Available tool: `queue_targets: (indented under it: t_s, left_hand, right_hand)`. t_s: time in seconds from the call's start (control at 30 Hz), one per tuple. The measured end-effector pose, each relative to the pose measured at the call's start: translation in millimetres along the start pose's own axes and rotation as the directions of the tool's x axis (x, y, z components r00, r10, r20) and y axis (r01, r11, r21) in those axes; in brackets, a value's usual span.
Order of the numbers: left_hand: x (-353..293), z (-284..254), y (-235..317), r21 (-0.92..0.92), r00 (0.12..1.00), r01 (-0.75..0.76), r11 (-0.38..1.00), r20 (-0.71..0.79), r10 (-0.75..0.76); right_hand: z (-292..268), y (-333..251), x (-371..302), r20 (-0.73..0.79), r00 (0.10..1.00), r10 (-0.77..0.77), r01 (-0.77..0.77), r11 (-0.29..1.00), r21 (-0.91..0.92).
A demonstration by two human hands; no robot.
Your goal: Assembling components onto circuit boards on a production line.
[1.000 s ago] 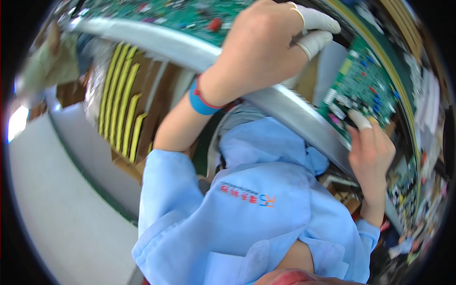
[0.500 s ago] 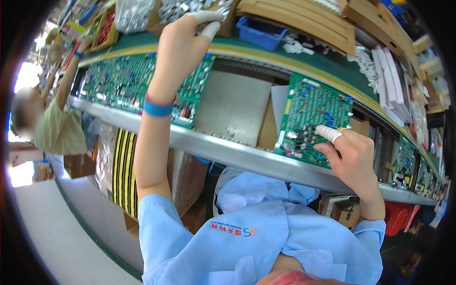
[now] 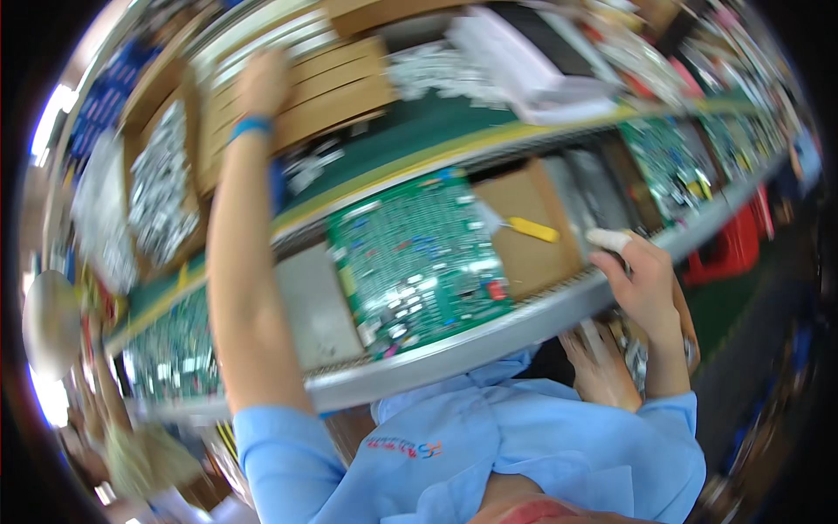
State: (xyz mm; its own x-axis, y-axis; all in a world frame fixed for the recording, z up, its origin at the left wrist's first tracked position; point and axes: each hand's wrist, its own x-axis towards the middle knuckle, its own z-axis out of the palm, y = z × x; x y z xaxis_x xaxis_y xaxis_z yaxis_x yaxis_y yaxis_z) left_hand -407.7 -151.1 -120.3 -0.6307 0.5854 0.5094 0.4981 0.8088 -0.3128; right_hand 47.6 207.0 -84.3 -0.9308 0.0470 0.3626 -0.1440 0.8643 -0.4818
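Has the left hand [image 3: 264, 83] stretched out at the slatted cardboard [image 3: 336, 80] on the green tabletop [image 3: 375, 162], too blurred to tell how far open or whether gripping anything. Holds the right hand [image 3: 646, 275] partly open near the metal rail [image 3: 471, 341], thumb and white-capped forefinger apart, nothing visible between them. Has the green circuit board [image 3: 415, 253] lying between both hands, alongside the rail, left of a yellow-handled tool [image 3: 534, 230].

blurred left hand [image 3: 264, 83], white glare far left, bent edges
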Motion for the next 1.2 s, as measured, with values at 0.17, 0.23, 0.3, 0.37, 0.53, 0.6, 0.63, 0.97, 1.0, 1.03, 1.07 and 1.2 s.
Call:
queue_targets:
  t_s: [0.17, 0.23, 0.3, 0.37, 0.53, 0.6, 0.63, 0.97, 1.0, 1.03, 1.07, 1.2]
  left_hand:
    - [-3, -4, -8, -0.209, 0.987, 0.157, 0.965, 0.018, -0.157]
    - [4, -20, 10, -0.363, 0.980, 0.197, 0.911, 0.038, -0.197]
    - [7, -24, 8, -0.408, 0.978, 0.200, 0.891, 0.031, -0.205]
    - [9, -31, 15, -0.393, 0.957, 0.287, 0.873, 0.095, -0.273]
    - [-11, -60, 22, -0.453, 0.935, 0.336, 0.826, 0.055, -0.350]
    - [-18, -74, 3, -0.537, 0.955, 0.262, 0.802, 0.025, -0.295]
    - [-21, -85, 5, -0.573, 0.941, 0.305, 0.761, 0.062, -0.331]
    - [-96, -205, 77, -0.899, 0.948, 0.252, 0.360, 0.155, -0.277]
    - [-105, -212, 84, -0.898, 0.947, 0.252, 0.360, 0.153, -0.282]
    - [-114, -217, 91, -0.902, 0.947, 0.275, 0.333, 0.193, -0.258]
    - [-121, -222, 97, -0.905, 0.946, 0.294, 0.306, 0.230, -0.229]
    - [-138, -244, 121, -0.846, 0.950, 0.306, 0.437, 0.244, -0.193]
  right_hand:
    - [-21, 38, -41, -0.054, 0.958, 0.280, -0.284, 0.956, -0.080]
    - [-23, 46, -54, -0.149, 0.959, 0.240, -0.255, 0.962, -0.094]
    - [-29, 49, -65, -0.184, 0.953, 0.240, -0.265, 0.956, -0.126]
    - [-34, 57, -78, -0.205, 0.934, 0.292, -0.336, 0.914, -0.226]
    - [-55, 91, -120, -0.445, 0.860, 0.250, -0.410, 0.858, -0.310]
    - [-63, 114, -149, -0.486, 0.726, 0.487, -0.666, 0.674, -0.320]
    - [-62, 129, -166, -0.485, 0.730, 0.482, -0.662, 0.676, -0.325]
    - [19, 232, -285, -0.098, 0.339, 0.936, -0.799, 0.232, -0.555]
    - [21, 229, -284, -0.084, 0.367, 0.926, -0.777, 0.256, -0.576]
    - [21, 227, -281, -0.080, 0.361, 0.929, -0.766, 0.246, -0.593]
    - [21, 227, -282, -0.083, 0.362, 0.928, -0.768, 0.246, -0.591]
    - [20, 233, -284, -0.116, 0.383, 0.916, -0.773, 0.250, -0.583]
